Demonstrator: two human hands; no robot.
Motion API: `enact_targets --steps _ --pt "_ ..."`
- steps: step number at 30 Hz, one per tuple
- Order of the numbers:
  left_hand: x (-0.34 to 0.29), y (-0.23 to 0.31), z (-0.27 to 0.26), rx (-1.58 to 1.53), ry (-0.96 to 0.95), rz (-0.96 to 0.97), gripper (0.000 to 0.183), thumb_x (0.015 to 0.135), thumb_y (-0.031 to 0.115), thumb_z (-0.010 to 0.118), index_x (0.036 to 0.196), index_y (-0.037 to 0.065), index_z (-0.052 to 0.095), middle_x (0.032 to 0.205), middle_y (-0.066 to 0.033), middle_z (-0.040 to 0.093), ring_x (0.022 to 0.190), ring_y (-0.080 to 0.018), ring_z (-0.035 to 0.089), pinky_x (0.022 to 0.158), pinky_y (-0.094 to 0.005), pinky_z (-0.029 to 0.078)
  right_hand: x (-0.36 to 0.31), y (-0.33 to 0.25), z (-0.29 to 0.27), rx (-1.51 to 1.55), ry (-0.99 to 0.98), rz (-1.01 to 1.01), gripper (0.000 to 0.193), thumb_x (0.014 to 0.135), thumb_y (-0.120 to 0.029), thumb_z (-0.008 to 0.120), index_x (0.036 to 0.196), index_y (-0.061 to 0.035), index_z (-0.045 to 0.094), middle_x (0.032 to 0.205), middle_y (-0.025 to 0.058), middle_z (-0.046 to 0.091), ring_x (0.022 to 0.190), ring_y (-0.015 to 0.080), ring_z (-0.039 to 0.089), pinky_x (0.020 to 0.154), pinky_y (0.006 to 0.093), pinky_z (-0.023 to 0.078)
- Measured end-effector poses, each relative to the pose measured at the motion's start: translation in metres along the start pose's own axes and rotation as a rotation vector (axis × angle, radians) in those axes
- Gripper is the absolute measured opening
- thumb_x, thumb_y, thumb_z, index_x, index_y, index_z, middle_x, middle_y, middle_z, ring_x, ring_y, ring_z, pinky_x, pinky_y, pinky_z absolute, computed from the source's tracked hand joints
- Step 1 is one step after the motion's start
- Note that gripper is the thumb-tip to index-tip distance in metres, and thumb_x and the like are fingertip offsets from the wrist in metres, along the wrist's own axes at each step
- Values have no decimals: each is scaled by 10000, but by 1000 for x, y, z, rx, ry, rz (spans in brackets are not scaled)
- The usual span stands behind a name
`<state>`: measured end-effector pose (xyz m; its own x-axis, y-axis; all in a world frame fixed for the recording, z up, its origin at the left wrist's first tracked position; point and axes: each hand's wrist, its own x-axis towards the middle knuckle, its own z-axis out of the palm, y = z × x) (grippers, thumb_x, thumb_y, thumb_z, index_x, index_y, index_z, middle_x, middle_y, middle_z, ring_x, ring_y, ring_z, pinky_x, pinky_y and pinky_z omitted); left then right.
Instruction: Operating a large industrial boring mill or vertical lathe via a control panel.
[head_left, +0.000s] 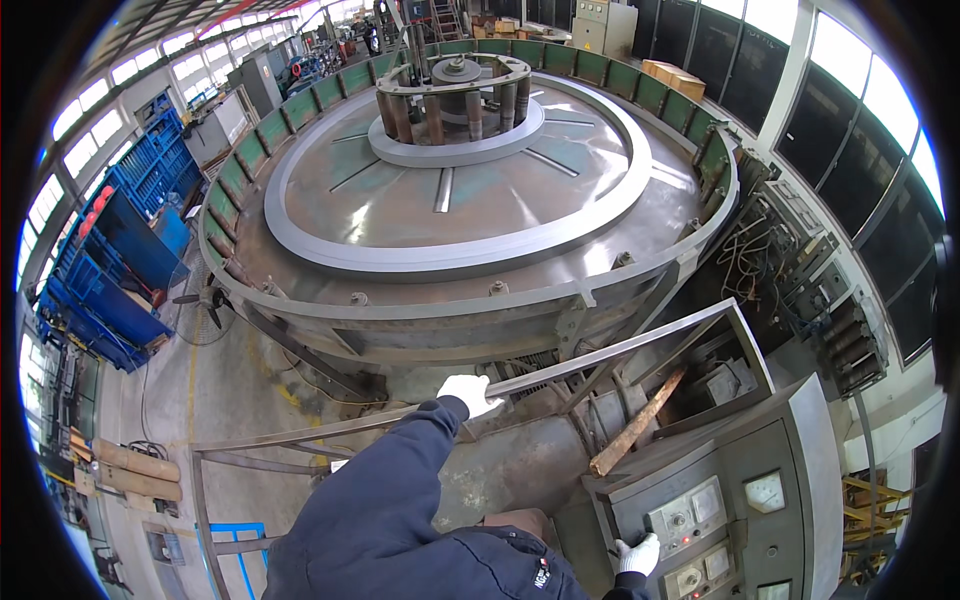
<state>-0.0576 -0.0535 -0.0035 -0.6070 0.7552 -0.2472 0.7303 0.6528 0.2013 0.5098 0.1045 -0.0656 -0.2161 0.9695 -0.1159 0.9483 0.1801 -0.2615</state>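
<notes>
Control panel (715, 520): the gloved right hand (637, 555) rests on its lower left edge, fingers curled by the knobs; whether it grips one I cannot tell. The left hand (468, 394) is closed around the rail (600, 355), ahead. A wrong turn could start the big turntable (460, 190) beyond the rail unexpectedly.

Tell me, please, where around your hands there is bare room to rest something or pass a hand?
Bare steel lies on the turntable between its outer ring and central hub. The railing under the left hand has open air above it. The control panel by the right hand is crowded with gauges and knobs; cables clutter its right.
</notes>
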Motion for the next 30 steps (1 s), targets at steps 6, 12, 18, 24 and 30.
enact_targets --steps 6,12,18,24,30 --pt "1 0 0 -1 8 2 607 950 694 652 1075 107 738 997 -170 794 951 -376 770 860 -502 606 0 4 1 -6 -26 -1 817 576 -311 1065 1199 -3 637 1121 214 693 1080 417 676 964 489 552" --pt "1 -1 2 -3 26 4 616 939 704 668 1067 106 740 991 -180 793 948 -384 767 860 -504 604 2 3 5 -28 -37 2 815 604 -350 1050 1212 4 639 1137 223 692 1099 416 680 974 495 551" --pt "4 0 7 -9 34 16 653 929 725 669 1089 95 743 1011 -188 796 968 -390 768 879 -495 606 0 4 4 -22 -4 -17 801 619 -375 1037 1202 2 637 1134 233 685 1080 435 675 959 508 550" --pt "4 2 4 19 4 -11 692 918 744 670 1095 79 741 1028 -191 798 981 -391 769 892 -490 605 -2 -2 -2 1 -11 -11 780 617 -380 1038 1175 -13 634 1108 237 679 1055 441 677 927 518 554" --pt "3 9 -5 38 -62 -27 684 937 718 657 1159 75 731 1120 -186 796 1051 -379 765 930 -491 601 -3 -5 -5 16 0 2 783 606 -376 1048 1173 -23 639 1097 226 684 1041 436 688 914 514 563"
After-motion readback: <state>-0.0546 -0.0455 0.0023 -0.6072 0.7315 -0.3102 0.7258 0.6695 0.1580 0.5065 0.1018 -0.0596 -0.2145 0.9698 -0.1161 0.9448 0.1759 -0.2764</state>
